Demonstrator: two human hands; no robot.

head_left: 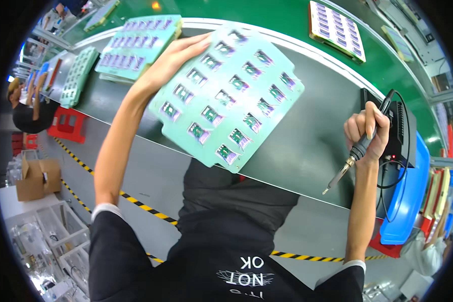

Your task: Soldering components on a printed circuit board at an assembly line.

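Note:
My left hand grips the far left edge of a light green tray, its fingers laid along the rim. The tray lies slanted in front of me, its near corner reaching the bench edge. Small green circuit boards fill the rows of openings in it. To the right, my right hand is closed around the dark handle of a soldering iron. The iron's metal tip points down and left, over the bench and apart from the tray.
Stacked green trays of boards stand at the left on the dark bench, another tray beyond them. A board panel lies on the green surface at the far right. A black soldering station with its cable stands beside a blue bin.

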